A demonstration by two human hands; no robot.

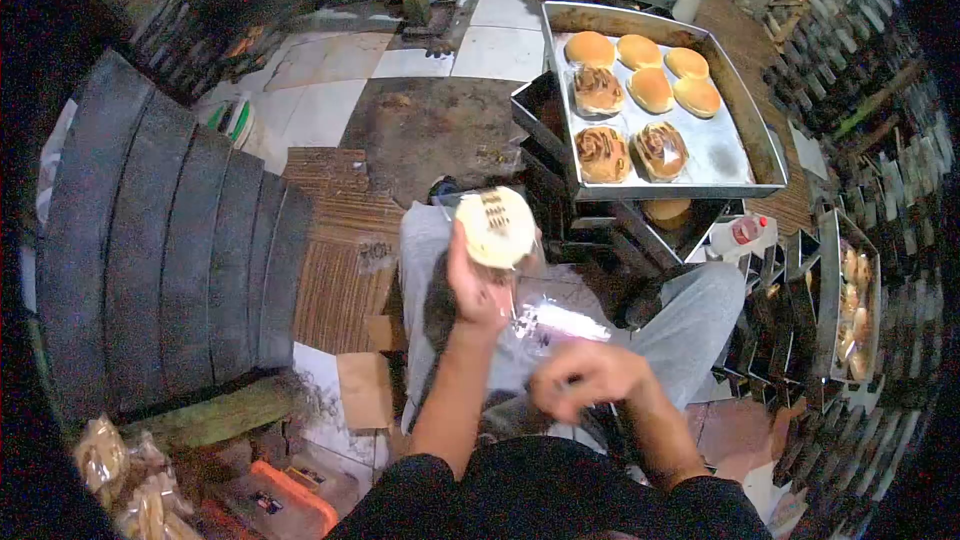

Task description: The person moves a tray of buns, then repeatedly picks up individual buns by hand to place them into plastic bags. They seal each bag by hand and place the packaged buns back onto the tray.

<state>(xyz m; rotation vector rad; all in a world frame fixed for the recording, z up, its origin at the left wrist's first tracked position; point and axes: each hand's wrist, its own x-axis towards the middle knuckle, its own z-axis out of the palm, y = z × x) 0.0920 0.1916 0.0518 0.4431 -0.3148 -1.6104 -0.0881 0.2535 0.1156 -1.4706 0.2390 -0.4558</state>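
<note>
My left hand (476, 285) is raised over my lap, its fingers closed around a round bun (495, 230). The bun's pale face is turned up and carries dark printed marks, apparently on clear plastic wrap. Lower and to the right, my right hand (590, 380) is smeared by motion, so its grip cannot be read. Just beyond it, shiny clear plastic bags (565, 325) lie on my lap. A metal tray (745, 175) ahead to the right bears several bare golden buns (652, 90) and a few buns in printed wrappers (603, 154).
More trays are stacked under the front one, with a white bottle (738, 233) beside them. At far right stands another tray of wrapped buns (857, 310). Dark stacked trays (170, 240) line the left. Bagged bread (135, 480) and an orange-edged crate (295, 500) sit lower left.
</note>
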